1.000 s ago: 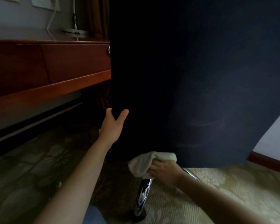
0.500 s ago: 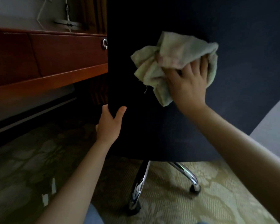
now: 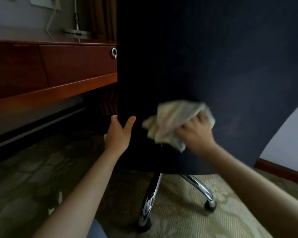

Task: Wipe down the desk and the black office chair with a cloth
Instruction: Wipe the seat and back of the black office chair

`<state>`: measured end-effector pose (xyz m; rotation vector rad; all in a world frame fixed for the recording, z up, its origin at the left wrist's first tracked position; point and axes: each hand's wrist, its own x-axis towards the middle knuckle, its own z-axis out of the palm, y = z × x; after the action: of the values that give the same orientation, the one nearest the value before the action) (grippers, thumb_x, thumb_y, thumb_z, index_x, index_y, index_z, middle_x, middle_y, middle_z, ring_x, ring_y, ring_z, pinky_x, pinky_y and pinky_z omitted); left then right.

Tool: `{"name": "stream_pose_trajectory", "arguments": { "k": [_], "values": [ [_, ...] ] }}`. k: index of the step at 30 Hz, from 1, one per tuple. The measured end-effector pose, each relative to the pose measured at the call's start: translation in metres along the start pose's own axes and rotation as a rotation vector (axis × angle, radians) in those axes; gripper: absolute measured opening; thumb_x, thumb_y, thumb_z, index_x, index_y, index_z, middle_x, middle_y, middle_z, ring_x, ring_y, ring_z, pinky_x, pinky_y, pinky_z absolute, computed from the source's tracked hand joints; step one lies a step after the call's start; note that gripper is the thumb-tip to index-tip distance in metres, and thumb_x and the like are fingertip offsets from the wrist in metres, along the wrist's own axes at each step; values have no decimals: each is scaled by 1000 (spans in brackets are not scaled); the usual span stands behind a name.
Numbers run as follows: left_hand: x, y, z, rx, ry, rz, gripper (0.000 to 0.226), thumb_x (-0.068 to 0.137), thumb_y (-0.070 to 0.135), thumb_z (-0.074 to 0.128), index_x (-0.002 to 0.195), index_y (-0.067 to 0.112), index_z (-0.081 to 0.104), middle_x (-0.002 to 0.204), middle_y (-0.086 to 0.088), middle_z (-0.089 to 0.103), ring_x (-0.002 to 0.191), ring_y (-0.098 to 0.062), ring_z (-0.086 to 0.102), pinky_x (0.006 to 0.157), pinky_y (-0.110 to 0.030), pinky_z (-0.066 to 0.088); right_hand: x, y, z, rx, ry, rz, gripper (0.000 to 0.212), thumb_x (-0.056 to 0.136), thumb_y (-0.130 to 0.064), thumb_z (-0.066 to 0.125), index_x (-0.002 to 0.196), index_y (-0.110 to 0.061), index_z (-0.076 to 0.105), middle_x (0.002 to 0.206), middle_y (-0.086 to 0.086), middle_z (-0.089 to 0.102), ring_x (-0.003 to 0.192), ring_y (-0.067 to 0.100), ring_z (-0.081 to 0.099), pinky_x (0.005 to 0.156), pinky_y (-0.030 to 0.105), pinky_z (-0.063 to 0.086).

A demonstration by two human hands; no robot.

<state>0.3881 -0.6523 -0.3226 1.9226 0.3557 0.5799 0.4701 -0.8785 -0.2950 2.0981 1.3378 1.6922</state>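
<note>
Motion-blurred right hand (image 3: 197, 134), cloth (image 3: 172, 121)

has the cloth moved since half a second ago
Yes. The cloth has dropped down the chair back, from near the drawer's ring pull to level with the left hand gripping the chair's edge.

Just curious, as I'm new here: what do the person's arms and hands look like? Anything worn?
Both arms are bare to the picture's edge: no sleeves. The left hand and right hand wear no gloves. No watch or bracelet shows on either wrist. The right hand is too blurred to tell about rings.
</note>
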Motion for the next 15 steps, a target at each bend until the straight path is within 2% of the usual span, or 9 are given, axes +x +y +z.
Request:
{"name": "stream_pose_trajectory", "arguments": {
  "k": [1, 3, 4, 6, 8, 11, 13, 15],
  "values": [
    [1, -2, 0, -5, -1, 0, 42, 93, 53, 40, 124, 24, 38, 90, 29, 43, 111, -18, 53, 107, -53, 30, 23, 17, -9, -49, 66, 140, 20, 82, -21, 50, 99, -14, 60, 91, 16, 66, 93, 36, 56, 88, 49, 44],
    [3, -4, 2, -24, 2, 6, 45, 92, 55, 41, 124, 24, 37, 92, 29, 44, 106, -14, 52, 106, -54, 32, 63, 50, -25, -169, 197, 306, 25, 87, -25, 56, 105, -10, 64, 96, 21, 67, 101, 38, 50, 89, 59, 43],
    [3, -5, 3, -31, 7, 7, 47, 91, 57, 42, 125, 25, 37, 93, 28, 45, 106, -14, 53, 106, -54, 33, 77, 63, -31, -223, 253, 332, 29, 90, -30, 59, 110, -12, 66, 102, 22, 66, 106, 38, 45, 92, 59, 41],
    [2, -5, 5, -35, 30, 0, 47, 89, 59, 43, 123, 26, 38, 94, 26, 45, 110, -19, 54, 104, -55, 35, 92, 73, -35, -246, 326, 367, 36, 94, -41, 57, 121, -19, 64, 113, 21, 63, 113, 42, 48, 96, 58, 38],
    [1, -6, 6, -39, 35, 5, 42, 89, 59, 44, 119, 29, 38, 94, 27, 45, 107, -18, 55, 104, -55, 35, 90, 62, -31, -176, 344, 393, 37, 95, -40, 56, 128, -24, 58, 121, 22, 60, 114, 45, 53, 98, 58, 38],
    [0, -6, 6, -42, 33, 8, 30, 91, 57, 44, 111, 35, 36, 93, 28, 47, 103, -15, 54, 104, -55, 34, 58, 23, -11, -48, 229, 376, 36, 88, -29, 59, 124, -22, 52, 109, 23, 64, 103, 46, 56, 98, 51, 32],
    [-1, -5, 7, -41, 48, -2, 27, 91, 56, 44, 108, 36, 37, 92, 28, 47, 109, -19, 55, 104, -55, 34, 15, -12, 6, 47, 73, 211, 31, 81, -28, 56, 110, -20, 53, 97, 16, 68, 99, 37, 51, 90, 47, 35],
    [-1, -3, 8, -33, 45, 2, 28, 91, 56, 44, 109, 37, 36, 93, 28, 47, 112, -21, 55, 104, -54, 35, -40, -46, 23, 103, -167, -35, 28, 73, -28, 57, 100, -24, 65, 92, 5, 69, 97, 31, 49, 89, 45, 36]
  ]
}}
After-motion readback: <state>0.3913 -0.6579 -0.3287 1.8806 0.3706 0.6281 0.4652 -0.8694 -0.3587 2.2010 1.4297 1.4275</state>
